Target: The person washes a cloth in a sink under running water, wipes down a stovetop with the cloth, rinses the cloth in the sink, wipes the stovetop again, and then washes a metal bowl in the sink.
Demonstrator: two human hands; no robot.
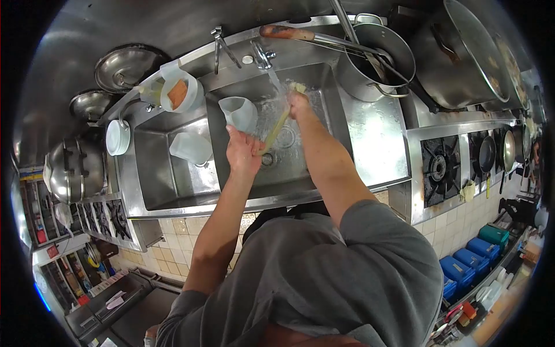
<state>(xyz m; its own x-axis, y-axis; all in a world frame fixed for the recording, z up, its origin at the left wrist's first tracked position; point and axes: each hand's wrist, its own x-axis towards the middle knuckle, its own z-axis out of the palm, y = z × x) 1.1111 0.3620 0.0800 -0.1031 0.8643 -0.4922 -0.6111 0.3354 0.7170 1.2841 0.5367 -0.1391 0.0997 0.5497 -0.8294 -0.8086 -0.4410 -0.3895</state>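
Note:
A long, thin, pale yellow thing (278, 128) slants across the right sink basin (315, 168); its exact kind I cannot make out. My left hand (243, 150) is closed around its lower end. Farther up, my right hand (298, 105) grips it near a frayed-looking tip that sticks out past the fingers. Water runs from the faucet (263, 56) beside my right hand and splashes on the basin floor. Just beyond my left hand stands a translucent white plastic jug (239, 113). Another translucent jug (191, 148) lies in the left basin.
A white container (188, 99) with an orange-brown item sits behind the left basin. Tongs (222, 46) lean at the back ledge. Right of the sink stands a steel pot (361, 87) with long-handled tools, near a larger pot (462, 63) and a gas burner (439, 168).

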